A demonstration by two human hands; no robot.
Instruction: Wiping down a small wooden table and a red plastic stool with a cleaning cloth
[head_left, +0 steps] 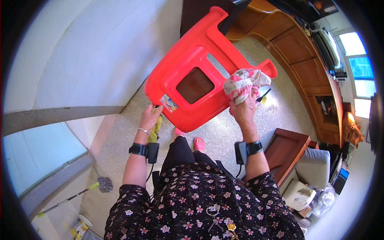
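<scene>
A red plastic chair (192,117) is tilted in front of me, its legs towards the top and a sticker near its lower left corner. My left hand (151,117) holds that corner, with a yellow-green cloth (154,129) hanging beneath the fingers. A crumpled red-and-white cloth (240,84) is in my right hand (244,106), against the chair's right side. Black bands with small boxes are strapped to both wrists. Part of a black and yellow object (264,97) shows beyond the right hand.
A wooden cabinet (300,63) curves along the right. Lower right are a reddish-brown wooden piece of furniture (286,147) and a grey sofa (313,168). A white wall (99,54) stands left. A mop with a grey head (105,184) lies lower left.
</scene>
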